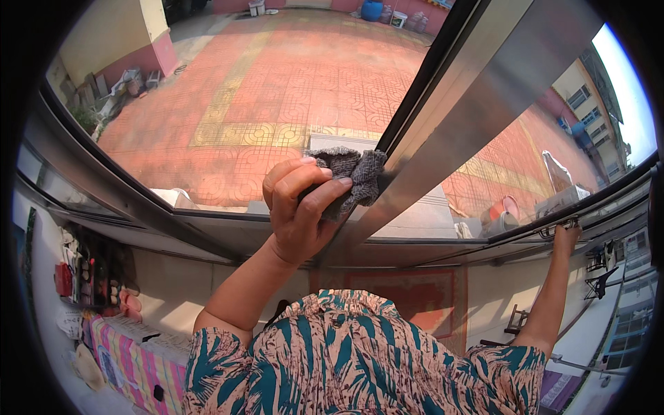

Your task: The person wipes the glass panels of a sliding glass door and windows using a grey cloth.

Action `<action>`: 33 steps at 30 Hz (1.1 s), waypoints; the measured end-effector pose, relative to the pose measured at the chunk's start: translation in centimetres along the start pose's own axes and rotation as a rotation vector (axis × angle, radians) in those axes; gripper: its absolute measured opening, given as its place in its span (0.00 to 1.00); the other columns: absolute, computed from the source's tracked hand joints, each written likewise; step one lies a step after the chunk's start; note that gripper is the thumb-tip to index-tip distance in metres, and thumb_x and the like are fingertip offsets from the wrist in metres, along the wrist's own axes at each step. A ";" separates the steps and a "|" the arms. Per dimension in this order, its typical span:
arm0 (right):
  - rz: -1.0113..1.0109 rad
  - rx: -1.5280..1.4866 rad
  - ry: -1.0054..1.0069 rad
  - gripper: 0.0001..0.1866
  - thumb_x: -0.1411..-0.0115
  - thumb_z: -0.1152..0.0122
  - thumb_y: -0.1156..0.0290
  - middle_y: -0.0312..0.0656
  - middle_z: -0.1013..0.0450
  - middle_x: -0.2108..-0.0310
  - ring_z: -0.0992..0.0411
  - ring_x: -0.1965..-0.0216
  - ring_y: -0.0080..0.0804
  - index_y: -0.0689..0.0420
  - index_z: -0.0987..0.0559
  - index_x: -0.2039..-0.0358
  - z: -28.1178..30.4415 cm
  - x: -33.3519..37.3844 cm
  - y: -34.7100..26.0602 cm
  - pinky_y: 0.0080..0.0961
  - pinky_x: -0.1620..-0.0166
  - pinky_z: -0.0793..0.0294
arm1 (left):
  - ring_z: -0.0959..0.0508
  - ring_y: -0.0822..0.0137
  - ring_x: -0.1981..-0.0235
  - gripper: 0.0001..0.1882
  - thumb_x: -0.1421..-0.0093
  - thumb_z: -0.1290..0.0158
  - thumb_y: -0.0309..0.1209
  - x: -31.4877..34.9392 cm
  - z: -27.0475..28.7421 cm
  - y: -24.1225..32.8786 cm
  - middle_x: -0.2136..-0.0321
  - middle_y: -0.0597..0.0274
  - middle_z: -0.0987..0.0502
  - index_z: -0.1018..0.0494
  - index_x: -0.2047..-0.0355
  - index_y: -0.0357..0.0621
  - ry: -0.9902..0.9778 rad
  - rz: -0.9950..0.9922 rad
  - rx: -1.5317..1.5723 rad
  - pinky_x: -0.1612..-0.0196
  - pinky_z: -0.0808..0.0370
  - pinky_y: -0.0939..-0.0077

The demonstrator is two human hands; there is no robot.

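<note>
- The left hand point(304, 200) is bent and closed around a gray cloth point(346, 176). Its fingers curl over the front of it.
- The cloth is bunched up, in the middle of the view, right by the low part of a shiny metal bar point(456, 117). The bar leans up to the right.
- The right hand point(568, 236) is far out to the right, at a handle point(552, 230) on the dark frame point(609, 202). It is small there, so I cannot tell how tight its fingers are.
- Past the bar is a yard point(277, 90) with red and yellow tiles. A blue barrel point(371, 11) and a white bucket point(398, 19) stand at its far side.
- A red rug point(408, 294) lies on the floor inside.
- At the lower left are a striped sheet point(124, 346) and a hat point(88, 366).
- The person's shirt point(346, 360) is green and pink.
</note>
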State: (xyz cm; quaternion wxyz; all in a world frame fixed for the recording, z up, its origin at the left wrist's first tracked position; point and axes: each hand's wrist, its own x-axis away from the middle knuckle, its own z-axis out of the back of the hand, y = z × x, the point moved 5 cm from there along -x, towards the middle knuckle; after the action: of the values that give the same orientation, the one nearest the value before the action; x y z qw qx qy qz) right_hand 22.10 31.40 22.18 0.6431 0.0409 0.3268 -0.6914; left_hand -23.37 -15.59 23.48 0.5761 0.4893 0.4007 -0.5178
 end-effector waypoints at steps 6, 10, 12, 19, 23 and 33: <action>0.130 -0.007 0.058 0.32 0.50 0.39 0.63 0.60 0.33 0.50 0.36 0.47 0.59 0.66 0.34 0.48 0.5 0.9 0.0 0.46 0.46 0.37 | 0.34 0.64 0.56 0.15 0.54 0.43 0.28 7.3 -2.4 -1.7 0.60 0.70 0.31 0.24 0.63 0.56 -0.075 0.024 -0.165 0.53 0.38 0.67; 0.069 0.044 0.081 0.32 0.48 0.40 0.59 0.58 0.33 0.50 0.36 0.47 0.58 0.63 0.35 0.47 0.2 1.6 -0.6 0.47 0.46 0.37 | 0.33 0.64 0.56 0.15 0.55 0.40 0.28 15.1 -2.9 -2.8 0.61 0.71 0.31 0.26 0.65 0.55 -0.373 0.126 -0.196 0.53 0.36 0.67; 0.060 0.064 0.068 0.32 0.48 0.40 0.58 0.57 0.34 0.49 0.37 0.46 0.57 0.62 0.35 0.47 0.3 2.2 -1.3 0.47 0.46 0.37 | 0.32 0.64 0.57 0.15 0.53 0.43 0.25 15.3 -2.7 -3.0 0.62 0.71 0.31 0.26 0.63 0.55 -0.425 0.137 -0.157 0.53 0.35 0.69; 0.065 -0.092 0.077 0.31 0.46 0.43 0.64 0.60 0.37 0.47 0.40 0.45 0.60 0.64 0.40 0.45 -0.2 3.5 -1.7 0.48 0.46 0.37 | 0.30 0.66 0.62 0.16 0.52 0.41 0.26 -1.3 -0.1 -1.0 0.65 0.69 0.29 0.26 0.61 0.51 -0.155 -0.092 -0.113 0.57 0.38 0.70; 0.067 -0.102 0.131 0.32 0.45 0.44 0.65 0.60 0.39 0.45 0.43 0.42 0.59 0.66 0.42 0.43 -0.6 3.5 -0.8 0.49 0.45 0.38 | 0.30 0.66 0.63 0.14 0.51 0.40 0.29 -10.9 1.7 0.7 0.66 0.69 0.28 0.26 0.62 0.50 0.033 -0.361 -0.279 0.55 0.39 0.70; 0.008 -0.127 0.135 0.32 0.41 0.46 0.60 0.58 0.41 0.43 0.44 0.42 0.58 0.61 0.44 0.41 1.3 5.9 -3.5 0.48 0.45 0.38 | 0.28 0.53 0.64 0.09 0.57 0.41 0.24 -38.6 7.3 4.7 0.71 0.53 0.26 0.27 0.74 0.40 0.557 -0.488 -0.386 0.61 0.33 0.61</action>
State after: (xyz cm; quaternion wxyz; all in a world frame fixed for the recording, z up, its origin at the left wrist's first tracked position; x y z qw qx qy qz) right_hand 18.34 25.57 21.77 0.6236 0.0479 0.4124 -0.6624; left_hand -24.57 -14.95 62.99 0.3873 0.3843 0.7353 -0.4021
